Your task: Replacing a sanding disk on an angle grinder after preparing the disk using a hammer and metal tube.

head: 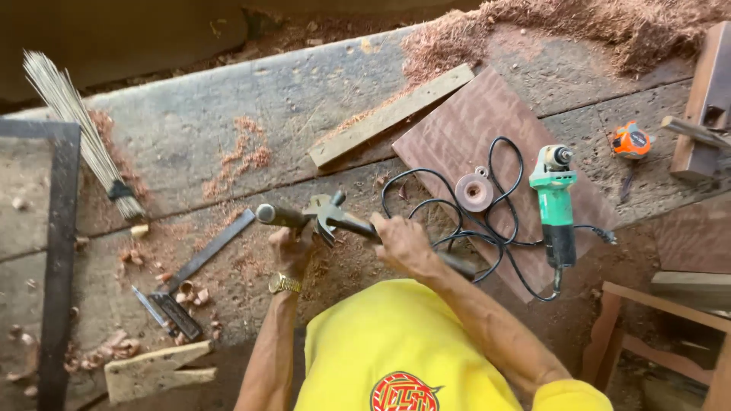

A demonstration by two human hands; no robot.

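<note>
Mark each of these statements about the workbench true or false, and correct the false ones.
1. Both hands, the left hand and the right hand, grip the hammers. True.
2. The green angle grinder lies on the bare floor. False: it rests on a reddish wooden board.
3. An orange tape measure lies right of the grinder. True.
4. The broom lies at the far right. False: it is at the far left.
5. A wristwatch is worn on the left wrist. True.

Wood plane (704, 99) cut off at right edge; hammer handle (358, 226) partly hidden under right hand (403, 245).
</note>
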